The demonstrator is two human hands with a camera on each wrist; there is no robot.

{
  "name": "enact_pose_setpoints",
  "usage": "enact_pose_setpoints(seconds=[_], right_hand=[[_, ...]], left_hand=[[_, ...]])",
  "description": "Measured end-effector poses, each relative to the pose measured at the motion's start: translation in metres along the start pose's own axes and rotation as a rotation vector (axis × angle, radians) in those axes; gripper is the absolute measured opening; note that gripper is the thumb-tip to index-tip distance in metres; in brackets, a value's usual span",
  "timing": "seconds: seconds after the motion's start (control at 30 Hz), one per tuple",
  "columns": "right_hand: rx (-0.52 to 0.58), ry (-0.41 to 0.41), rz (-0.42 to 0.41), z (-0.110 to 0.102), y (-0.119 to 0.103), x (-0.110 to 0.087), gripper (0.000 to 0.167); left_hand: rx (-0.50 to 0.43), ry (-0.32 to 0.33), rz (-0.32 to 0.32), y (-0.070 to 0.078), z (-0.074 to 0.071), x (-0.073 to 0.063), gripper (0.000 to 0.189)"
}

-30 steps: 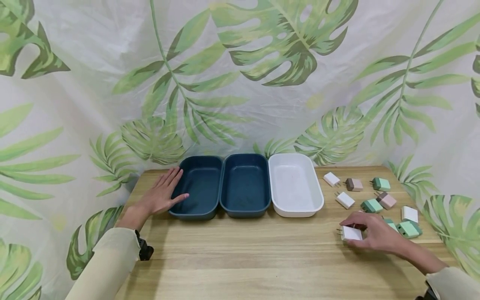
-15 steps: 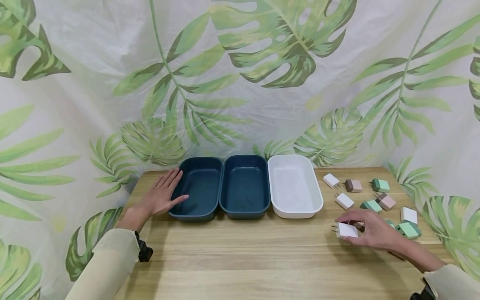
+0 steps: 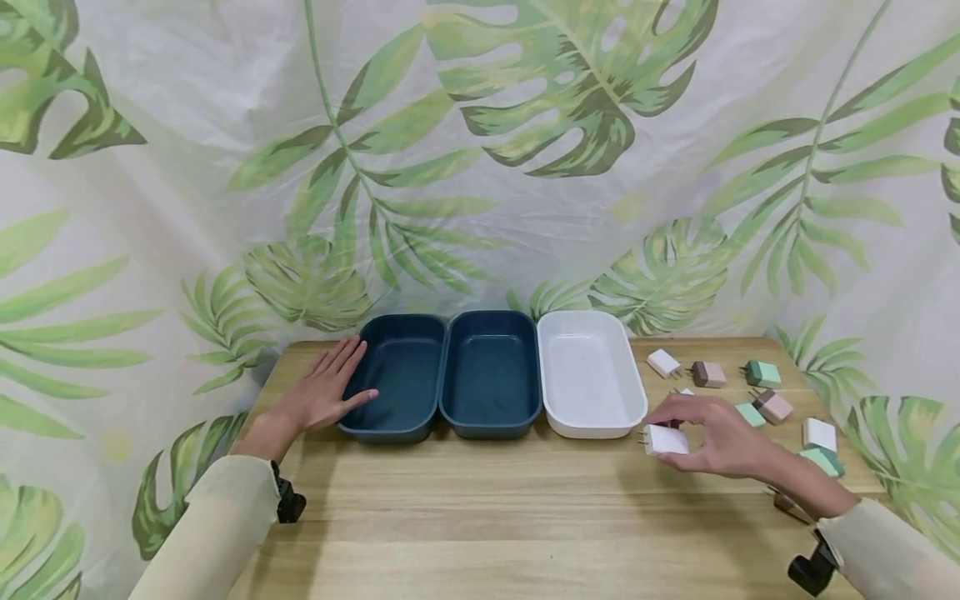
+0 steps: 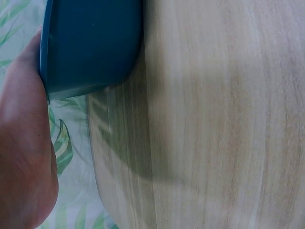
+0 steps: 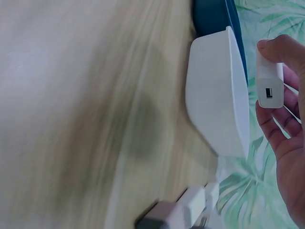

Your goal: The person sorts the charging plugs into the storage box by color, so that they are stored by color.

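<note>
The person's left grip (image 3: 318,392) lies palm down, fingers (image 3: 342,357) extended, thumb (image 3: 360,399) spread; the right grip (image 3: 716,437) pinches, raised, thumb opposing bent fingers. Both forearms (image 3: 217,521) reach forward.

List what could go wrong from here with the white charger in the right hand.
The right hand pinches the white charger above the table; it might slip. Its prongs point toward the white tray and could knock it if carried low. The left hand touches the leftmost blue tray; a push might shift it.
</note>
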State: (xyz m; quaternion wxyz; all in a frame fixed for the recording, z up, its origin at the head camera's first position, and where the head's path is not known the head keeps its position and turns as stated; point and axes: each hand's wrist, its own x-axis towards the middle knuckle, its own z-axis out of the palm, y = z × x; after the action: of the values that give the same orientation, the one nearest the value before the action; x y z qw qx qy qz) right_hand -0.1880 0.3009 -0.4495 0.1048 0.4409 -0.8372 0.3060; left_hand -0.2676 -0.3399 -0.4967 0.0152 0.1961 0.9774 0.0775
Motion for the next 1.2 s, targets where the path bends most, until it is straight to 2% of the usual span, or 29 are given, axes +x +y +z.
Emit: enact_pose_setpoints(seconds=[0.2,0.47,0.9,1.03,1.2], right_hand=[[0.04,-0.029,-0.008,0.004,-0.005,0.02,0.046],[0.093,-0.002,-0.089,0.016,-0.008,0.045,0.051],[0.12,-0.016,-0.111,0.035,-0.008,0.083,0.044],[0.139,-0.026,-0.121,0.041,-0.012,0.097,0.042],[0.183,-0.022,-0.187,0.053,-0.014,0.116,0.041]], left_hand=[[0.012,-0.008,-0.01,0.0,0.001,0.001,0.096],[0.005,0.003,-0.007,-0.001,0.004,0.001,0.097],[-0.004,0.033,0.007,0.0,0.004,0.004,0.097],[0.005,0.015,-0.001,0.001,0.002,0.002,0.097],[0.025,-0.015,-0.009,0.001,-0.002,0.0,0.097]])
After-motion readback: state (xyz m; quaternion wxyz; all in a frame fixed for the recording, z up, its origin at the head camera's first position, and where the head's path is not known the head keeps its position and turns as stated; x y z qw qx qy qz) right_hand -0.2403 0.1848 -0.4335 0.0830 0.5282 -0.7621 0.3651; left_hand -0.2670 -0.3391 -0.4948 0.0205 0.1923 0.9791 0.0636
